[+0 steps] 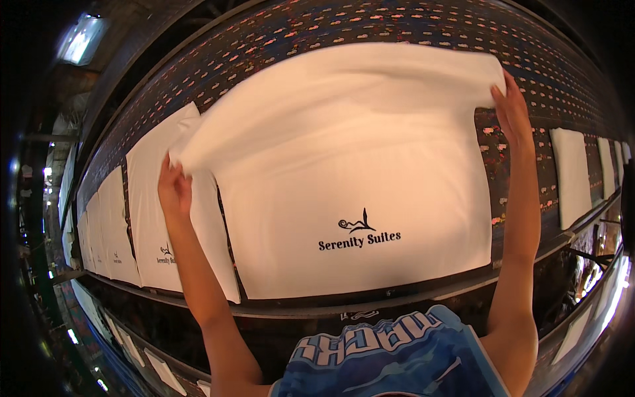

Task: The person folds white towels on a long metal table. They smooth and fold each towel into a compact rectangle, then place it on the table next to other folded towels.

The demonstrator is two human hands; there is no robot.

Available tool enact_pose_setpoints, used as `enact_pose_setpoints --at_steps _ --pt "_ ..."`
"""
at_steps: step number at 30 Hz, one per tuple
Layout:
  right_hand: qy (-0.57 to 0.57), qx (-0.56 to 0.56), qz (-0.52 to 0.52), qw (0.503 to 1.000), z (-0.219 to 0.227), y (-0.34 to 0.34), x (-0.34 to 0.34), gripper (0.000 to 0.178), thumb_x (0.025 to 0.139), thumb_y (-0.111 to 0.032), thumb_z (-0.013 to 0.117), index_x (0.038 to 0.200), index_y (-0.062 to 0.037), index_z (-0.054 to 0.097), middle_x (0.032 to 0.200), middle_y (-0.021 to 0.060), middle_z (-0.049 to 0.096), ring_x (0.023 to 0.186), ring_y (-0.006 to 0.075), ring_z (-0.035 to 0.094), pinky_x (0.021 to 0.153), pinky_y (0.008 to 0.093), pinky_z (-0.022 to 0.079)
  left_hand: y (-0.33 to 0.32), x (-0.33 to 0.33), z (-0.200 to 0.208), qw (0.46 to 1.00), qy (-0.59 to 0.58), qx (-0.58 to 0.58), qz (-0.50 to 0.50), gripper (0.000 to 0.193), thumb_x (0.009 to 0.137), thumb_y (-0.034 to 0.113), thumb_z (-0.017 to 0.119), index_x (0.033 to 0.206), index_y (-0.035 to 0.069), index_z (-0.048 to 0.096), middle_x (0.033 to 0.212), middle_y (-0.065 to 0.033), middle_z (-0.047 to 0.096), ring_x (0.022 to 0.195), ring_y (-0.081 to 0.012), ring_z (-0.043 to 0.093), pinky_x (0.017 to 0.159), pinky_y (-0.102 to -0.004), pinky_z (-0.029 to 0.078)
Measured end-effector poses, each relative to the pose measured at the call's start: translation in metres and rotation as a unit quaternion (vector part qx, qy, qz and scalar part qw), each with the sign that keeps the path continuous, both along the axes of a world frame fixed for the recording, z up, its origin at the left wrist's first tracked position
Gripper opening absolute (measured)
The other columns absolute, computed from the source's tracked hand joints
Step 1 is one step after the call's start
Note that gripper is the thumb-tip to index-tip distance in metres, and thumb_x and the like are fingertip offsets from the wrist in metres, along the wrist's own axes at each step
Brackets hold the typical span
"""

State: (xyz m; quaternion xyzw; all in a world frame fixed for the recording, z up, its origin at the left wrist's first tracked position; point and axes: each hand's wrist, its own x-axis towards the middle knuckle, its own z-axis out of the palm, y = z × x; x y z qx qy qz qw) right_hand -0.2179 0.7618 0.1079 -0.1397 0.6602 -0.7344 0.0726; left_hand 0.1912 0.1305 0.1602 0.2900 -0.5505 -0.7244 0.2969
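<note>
Head view: the white cloth is pinched at its far corners by the left hand and right hand. One corner could slip, and a crooked fold would likely be made.

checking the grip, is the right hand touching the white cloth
Touching: the head view shows the right hand pinching the far corner of the white cloth, its fingers closed over the edge.

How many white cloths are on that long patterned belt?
About 8: the large white cloth held at its far corners by the left hand and right hand; four overlapping cloths to its left; three to its right. Others may be hidden.
</note>
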Motion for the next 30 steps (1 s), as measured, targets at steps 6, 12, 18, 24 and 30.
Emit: enact_pose_setpoints --at_steps 6,12,18,24,30 --pt "-0.047 0.095 0.052 0.993 -0.045 0.106 0.168 0.08 0.089 0.002 0.077 0.16 -0.0004 0.041 0.149 0.01 0.06 0.141 0.0208 0.055 0.122 0.0383 0.04 0.07 0.16 -0.072 0.976 -0.173 0.01 -0.131 0.094 0.088 -0.004 0.069 0.17 0.006 0.025 0.138 -0.0152 0.064 0.105 -0.0189 0.069 0.069 -0.031 0.061" --pt "-0.069 0.183 -0.015 0.981 -0.095 0.126 0.239 0.092 0.086 0.009 0.077 0.163 -0.0015 0.028 0.137 0.0166 0.069 0.13 0.0217 0.063 0.113 0.0371 0.047 0.135 0.172 -0.078 0.947 -0.275 -0.116 -0.122 0.11 0.09 -0.005 0.079 0.174 0.011 0.01 0.144 -0.0202 0.063 0.108 -0.0211 0.067 0.071 -0.0317 0.061" --pt "-0.061 0.204 0.004 0.977 -0.066 0.124 0.228 0.083 0.091 0.001 0.08 0.164 -0.0009 0.04 0.136 0.0135 0.072 0.125 0.021 0.067 0.108 0.0362 0.051 0.101 0.174 -0.092 0.954 -0.254 -0.139 -0.079 0.095 0.092 -0.005 0.08 0.171 0.006 0.028 0.112 -0.0099 0.075 0.09 -0.0128 0.068 0.075 -0.0259 0.06" --pt "-0.024 0.191 -0.036 0.981 -0.096 0.189 0.233 0.061 0.092 0.0 0.08 0.15 0.0 0.06 0.12 0.0065 0.076 0.109 0.016 0.071 0.09 0.0298 0.059 0.083 0.227 -0.106 0.931 -0.248 -0.256 -0.076 0.066 0.092 -0.009 0.078 0.153 0.004 0.057 0.101 -0.0032 0.072 0.093 -0.012 0.069 0.084 -0.0257 0.059" --pt "0.154 0.383 -0.031 0.91 -0.112 0.174 0.267 0.037 0.083 0.014 0.062 0.116 -0.0024 0.07 0.108 0.0084 0.074 0.103 0.0219 0.068 0.095 0.0362 0.052 0.116 0.25 -0.108 0.744 -0.205 -0.623 -0.132 0.038 0.086 -0.015 0.074 0.119 0.004 0.071 0.115 -0.0107 0.069 0.092 -0.0229 0.069 0.093 -0.0335 0.056"
